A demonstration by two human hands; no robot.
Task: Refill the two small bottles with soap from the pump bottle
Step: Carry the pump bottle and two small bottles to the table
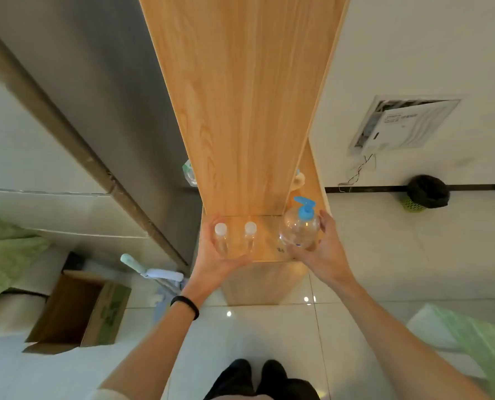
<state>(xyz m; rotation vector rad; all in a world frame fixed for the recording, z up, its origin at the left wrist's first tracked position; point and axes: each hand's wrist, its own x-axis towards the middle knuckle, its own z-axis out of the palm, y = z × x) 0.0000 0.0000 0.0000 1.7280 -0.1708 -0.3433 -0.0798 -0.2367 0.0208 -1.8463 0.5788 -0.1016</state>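
**Squarely at the ledge, a hand on each side**

Looking down from the head camera, we saw both arms stretched forward to a wooden ledge (266, 248) at the foot of a tall wood-grain panel (246, 111).

Our left hand (216, 259) was cupped, not flat. Its thumb stood up along the outer side of the first small bottle (221, 239). The palm lay against that bottle's near side. The fingers curled on under the second small bottle (249, 236), which stood just beside the first, toward the right hand. Both bottles were clear, upright and white-capped. Whether the fingers truly gripped the second one, we could not tell. A black band (185, 306) circled the left wrist.

Our right hand (325, 251) wrapped the pump bottle (298, 230), with the fingers curved round its outer side and the thumb under its near side. That bottle was clear and round, and the spout of its blue pump (304, 207) pointed away and toward the left hand's side. It was between the right hand and the second small bottle, with a bare strip of ledge separating the two bottles. We could not tell whether it rested on the ledge or was lifted.

Outside the left forearm, an open cardboard box (78, 310) sat on the floor. Beyond the right hand, well apart, a green bin (426, 194) lined with a black bag stood by the wall. Between the forearms, close to us, were dark shoes (257, 373).
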